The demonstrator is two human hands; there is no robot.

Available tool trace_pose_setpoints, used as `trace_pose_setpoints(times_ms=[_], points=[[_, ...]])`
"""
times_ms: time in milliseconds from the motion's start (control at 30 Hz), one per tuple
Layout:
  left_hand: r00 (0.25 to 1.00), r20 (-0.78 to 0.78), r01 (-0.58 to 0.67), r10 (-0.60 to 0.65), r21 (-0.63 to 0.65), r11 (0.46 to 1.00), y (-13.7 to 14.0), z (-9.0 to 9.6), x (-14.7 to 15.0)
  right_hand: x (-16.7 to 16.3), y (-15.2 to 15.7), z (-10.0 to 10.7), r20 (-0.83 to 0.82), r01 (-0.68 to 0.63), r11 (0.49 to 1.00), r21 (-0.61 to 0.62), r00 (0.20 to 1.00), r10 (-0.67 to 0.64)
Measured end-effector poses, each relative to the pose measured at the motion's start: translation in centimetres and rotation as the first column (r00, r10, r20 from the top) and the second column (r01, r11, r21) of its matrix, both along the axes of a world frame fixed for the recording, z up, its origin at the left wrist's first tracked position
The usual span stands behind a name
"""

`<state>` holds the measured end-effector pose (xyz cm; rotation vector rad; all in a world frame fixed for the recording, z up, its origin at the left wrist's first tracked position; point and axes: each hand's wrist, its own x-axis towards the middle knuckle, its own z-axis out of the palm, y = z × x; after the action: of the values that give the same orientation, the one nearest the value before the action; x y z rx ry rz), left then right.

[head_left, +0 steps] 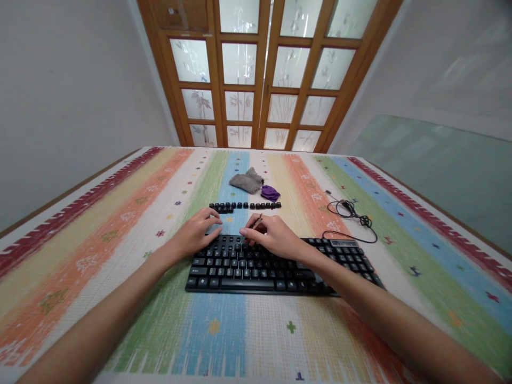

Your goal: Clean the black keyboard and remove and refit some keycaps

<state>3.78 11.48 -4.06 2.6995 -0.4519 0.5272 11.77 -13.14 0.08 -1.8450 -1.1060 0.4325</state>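
A black keyboard (248,272) lies across the striped cloth in front of me, with bare spots along its back rows. My left hand (200,230) is at its back left corner, fingers apart and slightly curled, holding nothing that I can see. Over the back rows, left of the middle, my right hand (272,234) is closed around a thin brown stick-like tool (258,220). The tool's lower end is hidden by the fingers, so its exact kind does not show. Just behind the hands stand loose black keycaps (245,205) in a row.
A grey cloth (248,181) and a purple cloth (271,193) lie behind the keycaps. The keyboard's coiled cable (352,210) rests to the right. A striped tablecloth (160,320) covers the table, and wooden glazed doors (260,85) stand beyond it.
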Motion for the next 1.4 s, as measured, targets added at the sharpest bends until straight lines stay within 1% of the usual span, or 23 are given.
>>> trace_pose_setpoints(times_ms=[67,133,267,367,467,567,667,767,833,967,1100,1167,1267,1400], points=[[1.000,-0.023,-0.008,0.007,-0.035,0.999,0.2,0.0,-0.7,-0.1,0.2,-0.1,-0.013,-0.002,1.000,0.014,1.000,0.002],[0.999,-0.045,-0.027,0.024,-0.071,0.997,0.3,0.0,-1.1,-0.4,0.4,-0.2,0.016,-0.010,1.000,0.011,1.000,0.010],[0.995,-0.087,-0.059,0.047,-0.135,0.989,0.2,-0.1,-1.3,-1.4,1.3,-0.4,0.171,-0.028,0.999,-0.034,0.985,0.034],[0.993,-0.113,-0.062,0.043,-0.165,0.984,-0.1,0.0,-1.4,-2.1,2.4,-0.7,0.328,-0.026,0.996,-0.089,0.943,0.054],[0.991,-0.130,-0.066,0.041,-0.190,0.980,-0.1,0.0,-1.5,-2.6,3.2,-0.8,0.451,-0.053,0.990,-0.130,0.886,0.107],[0.989,-0.141,-0.069,0.041,-0.201,0.977,0.0,-0.1,-1.6,-2.7,3.5,-0.6,0.515,-0.061,0.985,-0.163,0.846,0.138],[0.991,-0.127,-0.075,0.050,-0.200,0.977,-0.1,-0.1,-1.7,-2.1,3.2,-0.2,0.528,-0.022,0.981,-0.194,0.840,0.123],[0.992,-0.115,-0.074,0.052,-0.196,0.978,-0.3,-0.1,-1.7,-0.8,2.8,0.3,0.501,0.060,0.982,-0.178,0.864,0.038],[0.992,-0.116,-0.070,0.049,-0.188,0.980,-0.3,-0.2,-1.7,0.3,2.7,0.3,0.435,0.099,0.981,-0.164,0.900,-0.018],[0.992,-0.117,-0.059,0.039,-0.179,0.982,-0.2,-0.3,-1.6,2.1,2.8,-0.5,0.239,0.100,0.978,-0.181,0.969,-0.055],[0.992,-0.121,-0.047,0.026,-0.181,0.982,-0.2,-0.3,-1.6,3.2,2.7,-1.7,0.101,0.086,0.972,-0.217,0.993,-0.065],[0.992,-0.121,-0.047,0.024,-0.186,0.981,-0.2,-0.2,-1.6,3.3,2.5,-1.9,0.071,0.089,0.977,-0.193,0.995,-0.077],[0.991,-0.128,-0.054,0.029,-0.195,0.979,-0.3,-0.2,-1.6,3.1,2.0,-1.6,0.045,0.120,0.983,-0.141,0.992,-0.115],[0.990,-0.139,-0.065,0.037,-0.203,0.977,-0.2,0.0,-1.7,2.8,1.2,-0.7,0.005,0.112,0.994,-0.009,0.994,-0.112]])
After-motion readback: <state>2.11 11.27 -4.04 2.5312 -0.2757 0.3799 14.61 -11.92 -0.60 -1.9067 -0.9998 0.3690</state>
